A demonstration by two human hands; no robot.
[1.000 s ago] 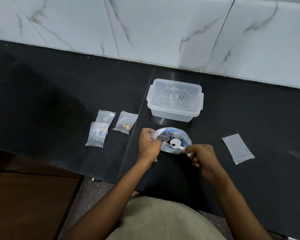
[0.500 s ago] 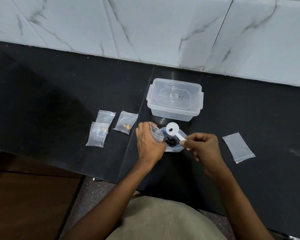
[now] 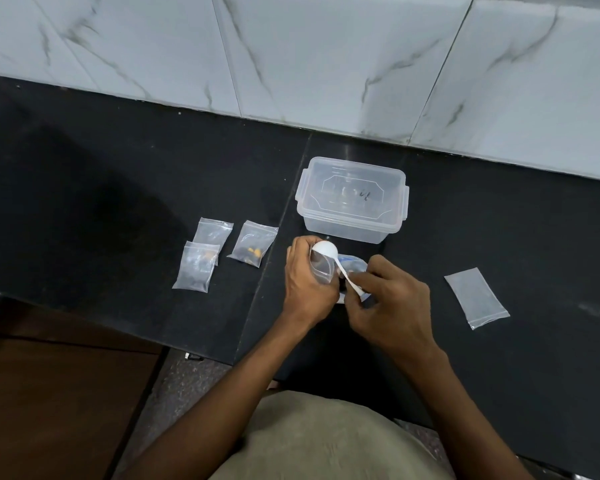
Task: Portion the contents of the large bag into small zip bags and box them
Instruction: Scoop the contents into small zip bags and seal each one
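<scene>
My left hand [image 3: 305, 285] grips a small clear zip bag [image 3: 321, 268] held open and upright. My right hand [image 3: 387, 299] holds a white plastic spoon [image 3: 333, 259] by its handle, its bowl turned over at the mouth of that small bag. The large bag [image 3: 352, 265] with blue print lies on the counter between my hands, mostly hidden. Three filled small zip bags [image 3: 196, 268] [image 3: 212, 233] [image 3: 253, 247] lie to the left. An empty small zip bag [image 3: 476, 297] lies to the right. A clear plastic box [image 3: 352, 199] with its lid on stands just behind.
The black stone counter [image 3: 118, 188] meets a white marble-tiled wall [image 3: 326, 64] at the back. Its front edge drops to a brown wooden surface [image 3: 49, 393] at the lower left. My torso fills the bottom middle.
My right hand lifted the spoon out of the large bag, swung it left and tipped it over the small bag in my left hand. My left hand raised the small bag slightly.
</scene>
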